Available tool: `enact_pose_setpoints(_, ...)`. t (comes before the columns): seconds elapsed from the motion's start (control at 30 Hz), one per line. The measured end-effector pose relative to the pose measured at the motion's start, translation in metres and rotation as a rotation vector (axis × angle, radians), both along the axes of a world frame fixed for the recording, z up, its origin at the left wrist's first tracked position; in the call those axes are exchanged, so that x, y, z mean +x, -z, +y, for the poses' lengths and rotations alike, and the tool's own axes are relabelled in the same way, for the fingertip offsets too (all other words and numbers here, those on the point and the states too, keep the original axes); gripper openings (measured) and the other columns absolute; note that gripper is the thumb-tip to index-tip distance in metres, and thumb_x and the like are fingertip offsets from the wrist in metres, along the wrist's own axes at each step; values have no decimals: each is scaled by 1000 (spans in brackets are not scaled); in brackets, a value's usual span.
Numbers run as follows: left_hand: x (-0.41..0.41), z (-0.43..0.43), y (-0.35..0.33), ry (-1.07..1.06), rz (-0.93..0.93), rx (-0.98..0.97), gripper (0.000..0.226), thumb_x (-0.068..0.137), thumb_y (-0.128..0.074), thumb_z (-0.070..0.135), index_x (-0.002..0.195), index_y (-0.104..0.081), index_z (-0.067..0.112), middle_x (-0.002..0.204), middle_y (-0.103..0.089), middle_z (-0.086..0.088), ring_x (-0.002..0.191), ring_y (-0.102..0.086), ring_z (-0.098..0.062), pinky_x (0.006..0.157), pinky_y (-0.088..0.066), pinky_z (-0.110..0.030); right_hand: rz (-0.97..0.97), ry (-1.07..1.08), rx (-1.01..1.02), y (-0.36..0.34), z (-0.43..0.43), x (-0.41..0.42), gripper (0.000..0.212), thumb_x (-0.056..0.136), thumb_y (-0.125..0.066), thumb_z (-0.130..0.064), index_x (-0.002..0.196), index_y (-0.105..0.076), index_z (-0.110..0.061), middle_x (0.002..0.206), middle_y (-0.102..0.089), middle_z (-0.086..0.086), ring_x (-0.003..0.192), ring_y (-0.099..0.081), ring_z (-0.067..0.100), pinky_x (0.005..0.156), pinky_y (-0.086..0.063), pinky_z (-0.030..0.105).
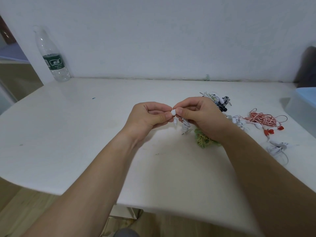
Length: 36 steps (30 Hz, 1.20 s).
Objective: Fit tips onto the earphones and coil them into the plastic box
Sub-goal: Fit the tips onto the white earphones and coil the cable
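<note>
A person's left hand (148, 117) and right hand (199, 115) meet above a white table (85, 134), thumbs and forefingers of both pinching a white earbud (173, 112) between them. Its white cable (184, 124) hangs bunched beneath. Right of the hands lie red-and-white earphones (261, 119), a black-and-white tangle (220, 100) and a loose white pair (277, 149). The plastic box (302, 106) sits at the far right edge; a water bottle (52, 57) stands far left.
</note>
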<state>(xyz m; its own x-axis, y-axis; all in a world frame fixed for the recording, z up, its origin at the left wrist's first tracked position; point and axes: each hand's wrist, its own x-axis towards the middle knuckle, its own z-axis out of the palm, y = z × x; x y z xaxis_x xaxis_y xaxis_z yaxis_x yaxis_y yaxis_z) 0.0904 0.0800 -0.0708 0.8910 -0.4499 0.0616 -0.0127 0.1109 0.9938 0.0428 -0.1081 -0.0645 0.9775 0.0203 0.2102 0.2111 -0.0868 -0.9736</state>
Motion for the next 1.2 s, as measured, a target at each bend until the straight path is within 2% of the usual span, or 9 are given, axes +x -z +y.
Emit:
enact_pose_setpoints(0.1,0,0,0,2,11,-29,13,82,-73,-1,93,-74,6,85,-76,-14,80,-74,-20,74,-56,-22,-10,12,18,1,1,1,8,87,-72,-6,89,-77,-12,83,-75,10,74,-66,17,65,-49,20)
enact_pose_setpoints(0.23,-1,0,0,21,8,-53,13,81,-74,1,92,-75,7,85,-76,-16,80,-73,-20,75,-57,-22,25,-14,93,0,1,0,14,77,-74,-21,89,-79,-16,88,-75,14,84,-66,23,79,-50,31)
enact_pose_setpoints(0.3,-1,0,0,23,2,-49,12,81,-74,2,91,-76,8,86,-76,-16,80,-74,-20,75,-57,-23,28,-20,87,0,0,0,15,76,-74,-21,89,-79,-15,88,-75,12,82,-66,21,77,-50,30)
enact_pose_setpoints(0.43,-1,0,0,6,-1,-34,13,83,-73,-1,93,-74,7,86,-76,-16,82,-74,-21,75,-57,-23,-3,8,29,1,0,1,7,87,-72,-6,89,-76,-11,81,-74,10,71,-63,16,64,-48,21)
enact_pose_setpoints(0.6,-2,0,0,-11,1,-33,13,83,-73,-1,91,-74,9,82,-76,-14,79,-74,-20,74,-56,-22,-14,25,19,0,2,0,8,88,-71,-3,89,-75,-9,80,-74,11,71,-64,15,60,-47,17)
enact_pose_setpoints(0.7,-2,-1,0,4,8,-57,14,74,-77,7,87,-76,12,83,-76,-15,79,-74,-20,73,-57,-22,21,11,67,-1,2,0,7,88,-70,-5,91,-75,-9,83,-74,11,76,-66,18,64,-50,20)
enact_pose_setpoints(0.83,-2,-1,0,26,13,-77,22,68,-77,13,89,-76,10,86,-76,-17,80,-74,-21,74,-57,-22,55,-14,126,-3,2,-3,8,89,-67,-3,94,-72,-6,82,-75,8,73,-69,13,63,-52,18)
enact_pose_setpoints(1.03,-2,0,0,-4,2,-46,14,82,-72,-2,91,-74,9,84,-76,-15,80,-74,-21,76,-57,-23,15,18,12,-1,2,-2,7,89,-71,-6,89,-75,-13,79,-73,9,76,-62,19,60,-45,20)
enact_pose_setpoints(1.2,-2,-1,-1,-7,0,-53,12,86,-70,-1,93,-74,9,84,-76,-13,80,-74,-19,75,-57,-22,30,30,37,-1,4,-1,9,89,-71,-8,87,-75,-16,83,-73,10,81,-65,19,65,-49,20)
